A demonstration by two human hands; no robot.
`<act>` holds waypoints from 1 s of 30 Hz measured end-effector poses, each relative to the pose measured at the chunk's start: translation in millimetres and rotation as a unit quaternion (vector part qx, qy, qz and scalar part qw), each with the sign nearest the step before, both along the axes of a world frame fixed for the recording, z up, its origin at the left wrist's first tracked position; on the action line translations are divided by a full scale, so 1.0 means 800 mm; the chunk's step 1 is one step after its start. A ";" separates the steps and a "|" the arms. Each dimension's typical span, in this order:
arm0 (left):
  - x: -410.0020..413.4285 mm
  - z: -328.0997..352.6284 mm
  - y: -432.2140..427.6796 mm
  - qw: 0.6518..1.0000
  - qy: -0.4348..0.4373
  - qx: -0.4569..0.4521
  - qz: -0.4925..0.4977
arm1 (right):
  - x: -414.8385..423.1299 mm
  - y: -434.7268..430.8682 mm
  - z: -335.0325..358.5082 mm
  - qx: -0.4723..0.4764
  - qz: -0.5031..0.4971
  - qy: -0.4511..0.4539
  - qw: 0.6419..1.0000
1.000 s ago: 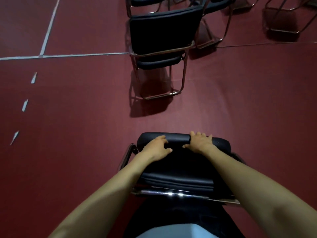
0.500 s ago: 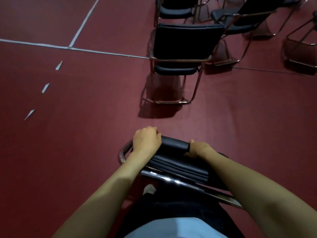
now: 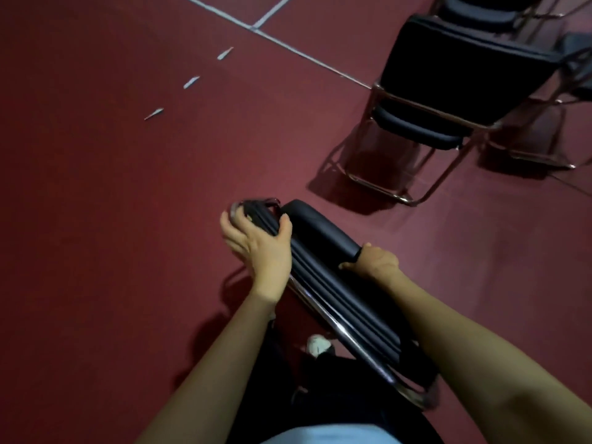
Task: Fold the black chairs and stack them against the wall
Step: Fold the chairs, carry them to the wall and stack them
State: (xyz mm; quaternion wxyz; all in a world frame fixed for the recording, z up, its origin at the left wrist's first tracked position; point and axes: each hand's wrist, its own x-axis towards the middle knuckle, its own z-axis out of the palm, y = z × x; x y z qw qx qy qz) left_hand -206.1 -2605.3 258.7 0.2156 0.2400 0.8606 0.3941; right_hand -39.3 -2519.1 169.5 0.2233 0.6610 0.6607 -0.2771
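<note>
gripping chair [image 3: 323,233]: l hand [image 3: 259,248], r hand [image 3: 376,262]

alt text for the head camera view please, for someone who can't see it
Seen from above, a person's left hand and right hand grip a folded black chair, tilted over a dark red floor. A standing chair, black on a metal frame, is unfolded at the upper right.

Left hand [image 3: 256,248], right hand [image 3: 376,264] gripping (arms outstretched).
</note>
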 end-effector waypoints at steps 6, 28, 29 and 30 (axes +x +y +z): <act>0.077 0.008 -0.032 0.976 -0.188 -0.049 0.102 | 0.013 0.002 -0.002 -0.012 0.003 0.060 0.998; 0.192 0.031 -0.267 0.909 -0.297 0.150 0.251 | 0.034 -0.144 0.006 0.016 0.300 0.160 0.940; 0.213 0.035 -0.286 0.901 -0.292 0.162 0.278 | 0.037 -0.161 0.013 0.017 0.328 0.161 0.931; 0.235 0.038 -0.307 0.890 -0.286 0.174 0.311 | 0.041 -0.180 0.021 0.021 0.359 0.160 0.919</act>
